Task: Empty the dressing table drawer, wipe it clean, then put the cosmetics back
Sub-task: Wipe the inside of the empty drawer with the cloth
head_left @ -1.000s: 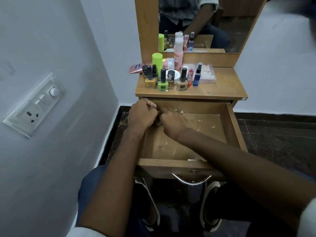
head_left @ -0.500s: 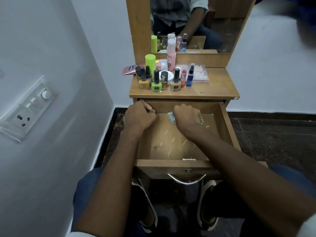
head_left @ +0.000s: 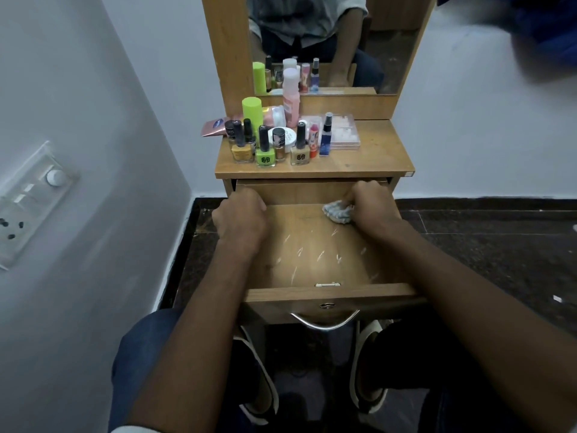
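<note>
Both arms fwd; left hand [head_left: 239, 215] fisted, right hand [head_left: 373, 204] grip curled on sth pale.

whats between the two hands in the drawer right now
In the head view, only bare drawer floor with pale scratch marks lies between the left hand and the right hand; the crumpled cloth sticks out from the right hand's grip.

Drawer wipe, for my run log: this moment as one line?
stage: wiping | drawer: open, emptied | right hand: grips cloth, back right | left hand: fisted, left edge

Dim, soft indoor light; wide-angle edge bending; blurred top-right corner.
</note>
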